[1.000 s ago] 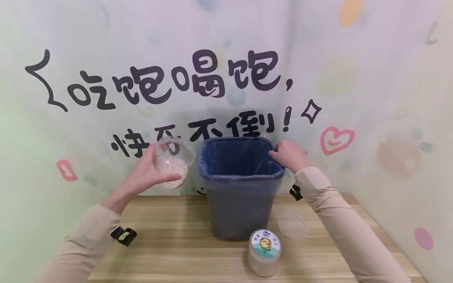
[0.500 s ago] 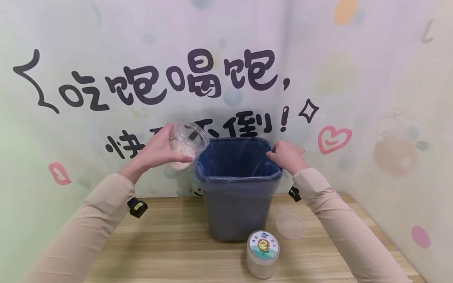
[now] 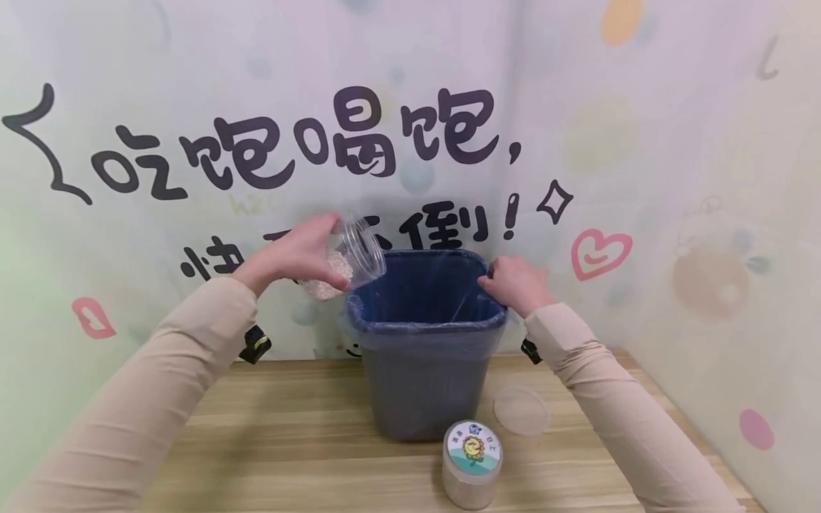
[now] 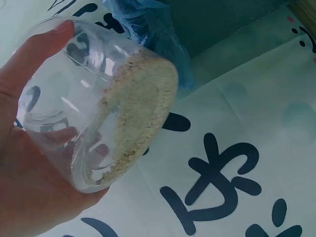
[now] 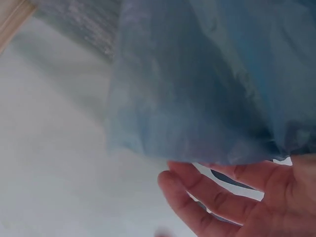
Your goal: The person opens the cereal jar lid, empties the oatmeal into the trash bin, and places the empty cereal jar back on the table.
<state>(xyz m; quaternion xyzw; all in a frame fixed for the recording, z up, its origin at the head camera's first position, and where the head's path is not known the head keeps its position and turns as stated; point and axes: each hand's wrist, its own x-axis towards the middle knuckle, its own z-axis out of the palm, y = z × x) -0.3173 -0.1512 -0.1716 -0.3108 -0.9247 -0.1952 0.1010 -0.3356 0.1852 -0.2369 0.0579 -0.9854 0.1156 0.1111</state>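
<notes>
Clear plastic jar (image 3: 356,249), tilted at the left edge of the bin (image 3: 423,381); left hand (image 3: 298,252) fingers wrap it, right hand (image 3: 517,283) fingers grip the bin. We'd guess light, stiff, slippery: hold mid-body.

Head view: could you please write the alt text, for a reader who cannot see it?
A person's left grip holds a clear jar of pale grains, tipped toward a lined blue bin whose rim the right grip holds. A lidded container and a clear disc rest on the wooden table, before a wall with black lettering.
</notes>
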